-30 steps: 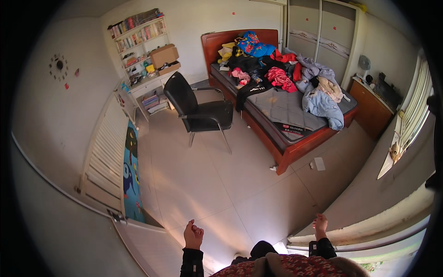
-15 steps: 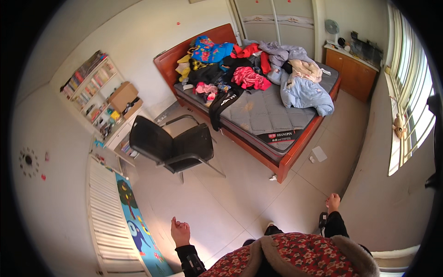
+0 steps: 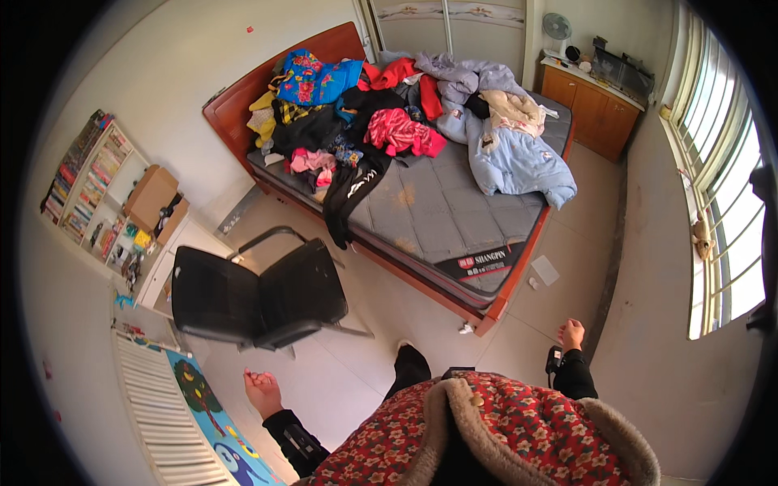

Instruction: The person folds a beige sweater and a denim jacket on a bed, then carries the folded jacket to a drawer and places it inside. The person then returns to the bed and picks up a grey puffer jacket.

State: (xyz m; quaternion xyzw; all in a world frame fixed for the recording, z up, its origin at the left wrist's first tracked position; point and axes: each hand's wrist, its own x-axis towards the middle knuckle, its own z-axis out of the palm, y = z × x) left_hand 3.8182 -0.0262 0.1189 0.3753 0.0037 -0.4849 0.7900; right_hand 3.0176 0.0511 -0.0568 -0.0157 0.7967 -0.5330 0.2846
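Note:
My left hand hangs over the floor at the lower left, palm partly up, fingers loosely bent and apart, with nothing in it. The black chair stands ahead of it, not touched. Out to the right, my right hand is held near the wall and the bed's foot corner, its fingers curled in with nothing visible in them. Beyond both hands is the bed, its grey mattress bearing a heap of clothes: a blue floral piece, a shiny pink-red garment, black trousers hanging over the edge, and a light blue padded jacket.
A shelf of books and a white desk with a cardboard box stand at the left. Below them is a white radiator-like panel. A wooden cabinet with a fan is at the far right. White scraps lie by the bed.
I have stepped forward; the chair and bed now look closer. One foot is further ahead. My left hand has swung outward to the left, its fingers looser; both hands stay free of objects.

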